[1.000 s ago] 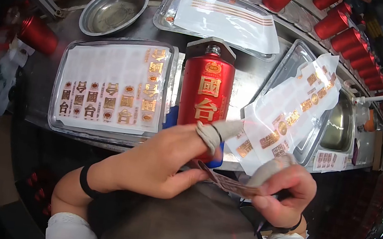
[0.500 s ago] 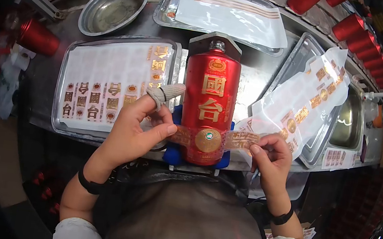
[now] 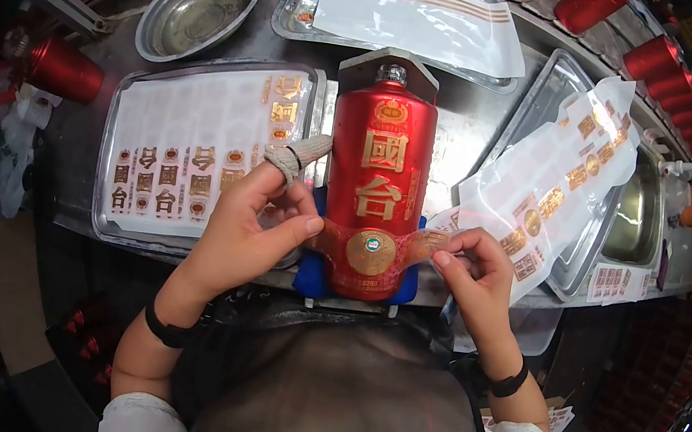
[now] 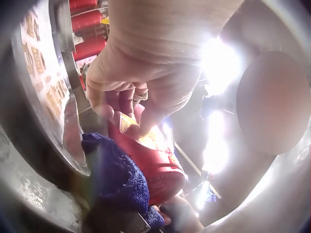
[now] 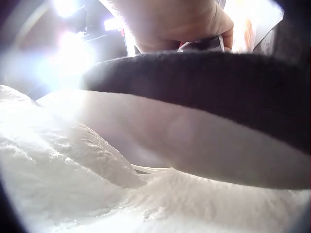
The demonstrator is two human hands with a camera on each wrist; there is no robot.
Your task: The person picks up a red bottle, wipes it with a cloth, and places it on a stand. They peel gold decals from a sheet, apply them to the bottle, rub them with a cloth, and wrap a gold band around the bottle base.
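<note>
A red bottle [image 3: 379,167] with gold characters lies on a blue cloth-covered rest [image 3: 314,274], its neck pointing away from me. Across its lower part runs a clear label strip with a round gold seal [image 3: 370,253]. My left hand [image 3: 249,228] pinches the strip's left end between thumb and finger, and a beige finger cot [image 3: 306,155] covers its index finger. In the left wrist view those fingertips hold a patterned label corner [image 4: 128,124] close over the bottle. At the strip's other end, my right hand [image 3: 481,278] pinches with thumb and finger; a dark band mostly blocks its wrist view.
On the left, a tray [image 3: 105,178] holds a sheet of gold characters. A metal bowl [image 3: 197,12] stands behind it. Another tray [image 3: 283,16] with a white sheet lies at the back. To the right, a backing sheet [image 3: 550,185] overlaps a tray beside a sink [image 3: 639,222]. Red bottles [image 3: 683,88] line the far edge.
Both hands came up from in front of the bottle, spreading the label strip across its lower part. Since half a second ago the right hand has shifted slightly left, nearer the bottle.
</note>
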